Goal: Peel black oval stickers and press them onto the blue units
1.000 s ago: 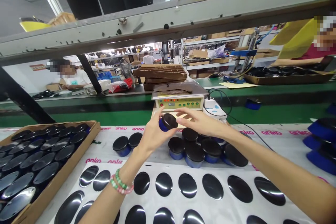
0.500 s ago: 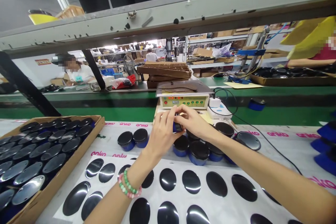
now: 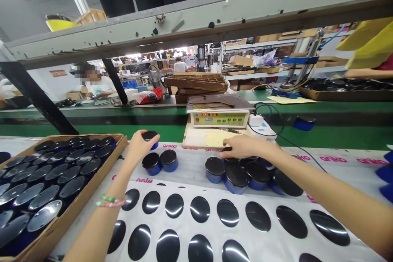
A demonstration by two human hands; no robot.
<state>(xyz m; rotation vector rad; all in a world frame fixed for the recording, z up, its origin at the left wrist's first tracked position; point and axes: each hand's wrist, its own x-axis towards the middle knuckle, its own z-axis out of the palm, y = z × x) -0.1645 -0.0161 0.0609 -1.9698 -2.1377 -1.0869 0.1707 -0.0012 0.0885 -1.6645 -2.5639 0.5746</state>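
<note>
My left hand (image 3: 139, 145) grips a blue cup with a black top (image 3: 150, 135), just behind two similar cups (image 3: 168, 160) on the white-covered bench. To the right, my right hand (image 3: 239, 146) reaches over a cluster of cups (image 3: 236, 177); its fingers curl at a black-topped cup (image 3: 227, 151), mostly hidden beneath them. Black discs (image 3: 200, 209) lie in rows on a white sheet (image 3: 187, 223) in front of both hands.
A carton (image 3: 121, 147) full of black-topped cups stands at left. Behind my hands is a control box (image 3: 219, 119) with lit indicators. A shelf beam (image 3: 190, 22) crosses overhead. A single cup (image 3: 303, 123) rests on the green surface; a cable runs at right.
My hands have parted from the cup they both held. The left has moved left with a cup, and the right has moved right and down to the cluster.
</note>
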